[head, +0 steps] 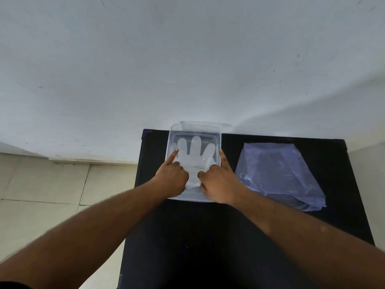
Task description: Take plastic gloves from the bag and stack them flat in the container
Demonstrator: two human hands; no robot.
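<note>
A clear plastic container stands at the far left part of a black table. Inside it a translucent white plastic glove lies flat, fingers pointing away from me. My left hand rests on the glove's left side with the index finger stretched out onto it and the other fingers curled. My right hand presses on the glove's right side, index finger extended along the container's right wall. The bluish clear plastic bag lies to the right of the container, apart from both hands.
The black table stands against a white wall. Pale floor tiles show to the left of the table. A second clear piece, perhaps a lid, pokes out behind the container.
</note>
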